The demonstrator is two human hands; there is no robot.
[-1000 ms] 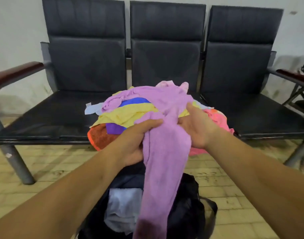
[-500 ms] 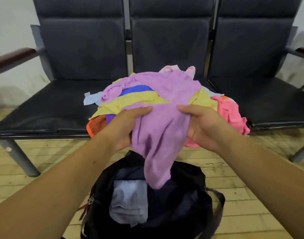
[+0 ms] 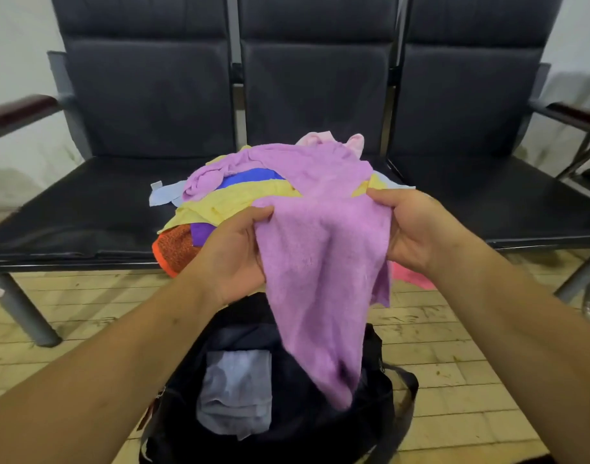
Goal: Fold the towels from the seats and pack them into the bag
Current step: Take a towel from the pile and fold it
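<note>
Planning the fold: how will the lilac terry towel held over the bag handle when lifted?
Likely very floppy: the lilac terry towel sags between the left hand and right hand, its tail hanging toward the open black fabric bag. Probably light, since edge pinches alone carry it. Its fuzzy pile should resist slipping.

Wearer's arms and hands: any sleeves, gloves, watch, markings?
Left hand and right hand are bare: no gloves, rings, watch or wristbands. No sleeves in view; both arms show uncovered to the frame edge. No tags or markers.
</note>
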